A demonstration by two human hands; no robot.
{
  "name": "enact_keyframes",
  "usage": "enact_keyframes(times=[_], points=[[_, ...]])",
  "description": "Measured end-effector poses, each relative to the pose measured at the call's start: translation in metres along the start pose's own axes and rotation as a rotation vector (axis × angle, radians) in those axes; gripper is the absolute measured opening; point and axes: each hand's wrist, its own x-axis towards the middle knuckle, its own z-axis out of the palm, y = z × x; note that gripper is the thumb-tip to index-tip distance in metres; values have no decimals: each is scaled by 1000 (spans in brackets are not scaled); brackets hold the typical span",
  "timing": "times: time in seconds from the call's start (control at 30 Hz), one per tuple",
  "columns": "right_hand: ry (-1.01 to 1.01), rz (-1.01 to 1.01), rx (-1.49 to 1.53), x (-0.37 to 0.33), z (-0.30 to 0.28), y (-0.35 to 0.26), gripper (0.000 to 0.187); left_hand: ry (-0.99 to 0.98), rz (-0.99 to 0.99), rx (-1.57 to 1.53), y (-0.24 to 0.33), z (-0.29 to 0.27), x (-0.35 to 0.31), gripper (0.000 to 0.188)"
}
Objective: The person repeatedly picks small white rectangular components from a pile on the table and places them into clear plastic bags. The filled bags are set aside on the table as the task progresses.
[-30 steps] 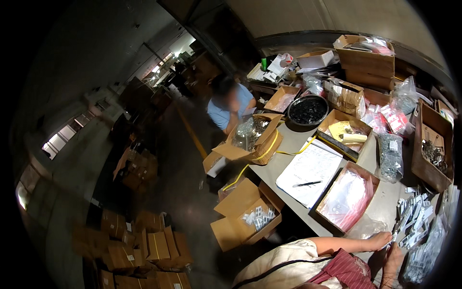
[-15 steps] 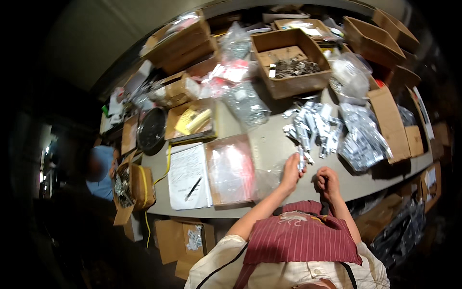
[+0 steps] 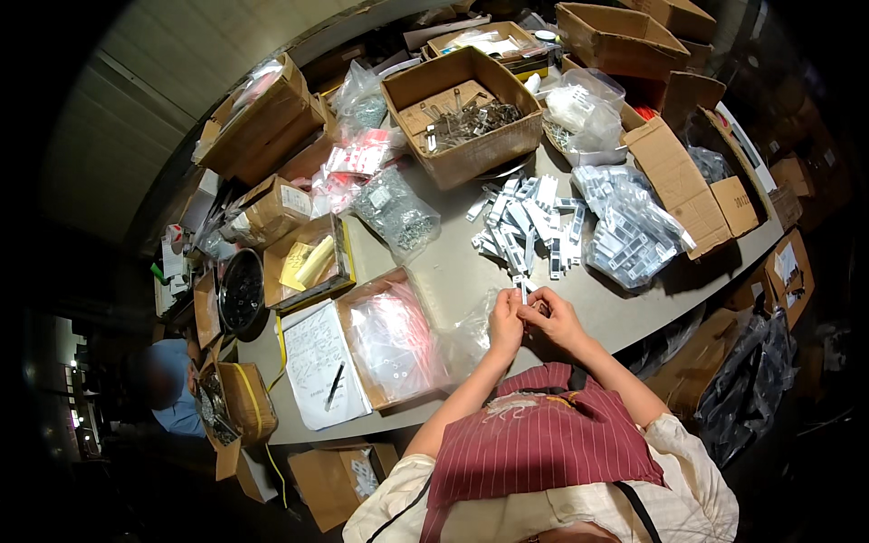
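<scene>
My left hand pinches a small white rectangular plastic piece with a dark slot, held upright at the table's near side. My right hand meets it at the piece's lower end, fingers curled closed; whatever lies between them is hidden. Just beyond the hands lies a loose pile of similar white and grey pieces. To its right sits a clear plastic bag full of like pieces. A crumpled clear bag lies beside my left hand.
Left of my hands are a shallow carton of pink-tinted plastic bags and written sheets with a black pen. Behind the pile stands a cardboard box of metal parts. A person in blue is at far left.
My right hand has moved left and now meets my left hand at the white piece. The view has turned, so the table's contents appear shifted left.
</scene>
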Motion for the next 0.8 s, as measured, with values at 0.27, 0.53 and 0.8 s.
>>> enact_keyframes(times=[0.27, 0.53, 0.8], points=[[35, -188, -322, -13, 1, -37, 29, 95, 144, 45, -34, -3, 11, 33], [184, 248, 641, 2, -16, -10, 24, -56, -290, -276, 33, -3, -15, 31], [303, 416, 1079, -1, -39, 14, 18, 51, -214, -798, 34, -32, 27, 53]])
